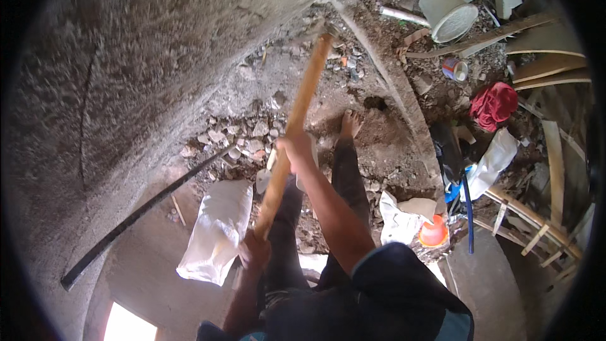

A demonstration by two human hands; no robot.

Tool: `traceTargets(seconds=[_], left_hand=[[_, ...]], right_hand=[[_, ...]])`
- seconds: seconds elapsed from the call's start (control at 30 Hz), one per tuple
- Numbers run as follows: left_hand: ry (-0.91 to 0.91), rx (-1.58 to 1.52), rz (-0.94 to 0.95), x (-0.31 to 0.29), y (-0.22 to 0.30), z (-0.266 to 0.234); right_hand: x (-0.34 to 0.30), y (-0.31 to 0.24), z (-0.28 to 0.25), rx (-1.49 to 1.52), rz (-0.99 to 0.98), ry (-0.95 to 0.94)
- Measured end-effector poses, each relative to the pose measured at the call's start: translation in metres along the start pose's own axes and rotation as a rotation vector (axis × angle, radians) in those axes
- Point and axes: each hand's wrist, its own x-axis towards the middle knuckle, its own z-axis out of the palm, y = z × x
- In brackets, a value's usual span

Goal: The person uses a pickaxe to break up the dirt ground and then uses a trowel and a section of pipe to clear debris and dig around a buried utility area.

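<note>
Both of my hands are wrapped round the long wooden handle (309,88) of a digging tool, tilted up and away to the right. My left hand (254,251) grips the lower end, close to my body. Farther up the handle, near its middle, my right hand (297,150) is closed. The small dark tool head (329,29) is at the far end, by the foot of the wall; it is too blurred to tell its exact kind. Broken stones (252,132) lie left of the handle, and my bare foot (350,124) stands on the dirt to its right.
A rough wall (139,63) rises on the left. A black bar (145,208) and a white sack (218,233) lie near my left side. At right, beyond a raised edge (404,101), are a white bucket (447,16), red cloth (493,106), orange container (433,232) and wooden ladder (536,224).
</note>
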Motion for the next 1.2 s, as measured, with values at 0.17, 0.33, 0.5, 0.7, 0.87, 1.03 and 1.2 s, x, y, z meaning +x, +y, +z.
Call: traceTargets(seconds=[0.17,0.33,0.5,0.7,0.87,1.03,1.2], left_hand=[[-0.118,-0.173,-0.035,0.016,0.032,-0.019],[0.042,-0.129,0.104,0.128,0.021,-0.014],[-0.050,-0.115,-0.143,0.073,0.009,0.014],[0.032,-0.184,0.070,0.024,0.029,-0.017],[0.230,0.173,0.407,0.121,-0.004,-0.006],[0.144,0.044,0.013,0.065,-0.036,0.020],[0.034,-0.109,-0.122,0.045,0.020,-0.012]], right_hand=[[-0.068,-0.061,-0.036,0.375,-0.172,0.058],[0.036,-0.060,0.002,0.223,-0.242,0.044],[0.066,-0.008,0.033,0.060,-0.071,-0.013],[-0.032,-0.022,-0.057,0.326,-0.122,0.063],[0.018,-0.030,-0.042,0.079,-0.710,0.093],[0.057,0.017,0.061,-0.018,0.038,0.003],[0.073,0.030,0.040,0.048,-0.080,-0.079]])
